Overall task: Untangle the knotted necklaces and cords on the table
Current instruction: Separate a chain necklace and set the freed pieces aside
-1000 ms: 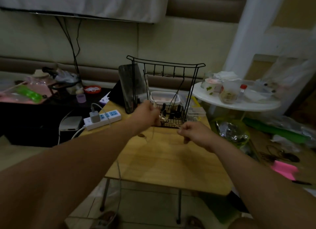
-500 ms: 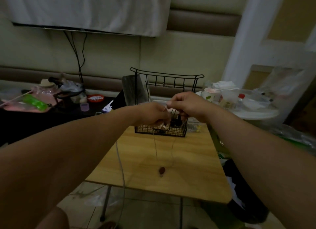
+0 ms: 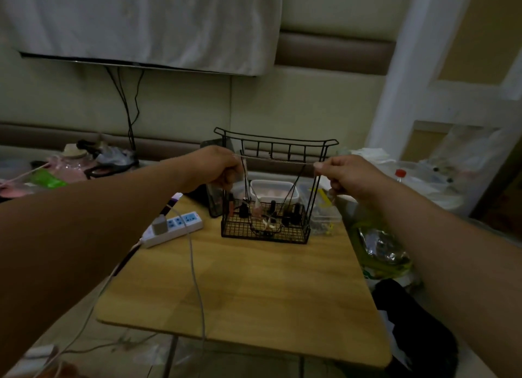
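Cord (image 3: 278,160) stretches taut between left hand (image 3: 218,166) and right hand (image 3: 345,175).

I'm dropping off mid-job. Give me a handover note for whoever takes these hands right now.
Left hand: raised, pinching one end of the cord.
Right hand: raised, pinching the other end.
Things: the cord is stretched taut between the hands, above the table and in front of the wire rack. A dark loop hangs below it, with pale strands caught low in it.
Done: the tangle is off the table and spread open.
Left: free the pale strands from the loop, then lay each piece down separately. Any knots are too small to make out.
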`<move>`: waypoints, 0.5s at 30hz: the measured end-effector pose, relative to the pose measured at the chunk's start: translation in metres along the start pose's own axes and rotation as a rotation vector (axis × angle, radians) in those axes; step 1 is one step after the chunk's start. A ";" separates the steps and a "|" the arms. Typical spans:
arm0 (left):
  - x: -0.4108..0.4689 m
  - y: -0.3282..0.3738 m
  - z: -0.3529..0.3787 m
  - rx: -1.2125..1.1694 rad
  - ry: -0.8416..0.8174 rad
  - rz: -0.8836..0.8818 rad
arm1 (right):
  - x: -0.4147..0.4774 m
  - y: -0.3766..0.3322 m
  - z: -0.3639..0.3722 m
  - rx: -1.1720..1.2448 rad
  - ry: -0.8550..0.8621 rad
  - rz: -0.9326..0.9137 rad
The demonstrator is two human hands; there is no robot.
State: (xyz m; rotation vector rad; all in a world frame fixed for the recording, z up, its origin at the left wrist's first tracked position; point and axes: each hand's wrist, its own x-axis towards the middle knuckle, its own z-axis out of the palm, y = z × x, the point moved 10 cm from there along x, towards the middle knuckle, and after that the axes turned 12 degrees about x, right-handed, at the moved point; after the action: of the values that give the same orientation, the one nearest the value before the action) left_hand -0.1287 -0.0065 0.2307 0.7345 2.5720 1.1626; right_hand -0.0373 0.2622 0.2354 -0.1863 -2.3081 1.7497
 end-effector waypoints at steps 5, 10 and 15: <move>0.024 -0.003 -0.018 -0.058 0.094 0.035 | 0.026 -0.001 -0.006 -0.017 0.083 -0.058; 0.041 -0.008 -0.033 -0.033 0.173 0.045 | 0.044 -0.003 -0.014 0.026 0.181 -0.108; 0.053 -0.014 -0.049 0.075 0.331 0.078 | 0.056 -0.006 -0.018 -0.082 0.274 -0.186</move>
State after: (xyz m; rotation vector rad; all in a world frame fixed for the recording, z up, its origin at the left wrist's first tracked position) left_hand -0.1981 -0.0170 0.2529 0.7168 2.8935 1.3153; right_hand -0.0865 0.2907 0.2519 -0.2047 -2.1259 1.4440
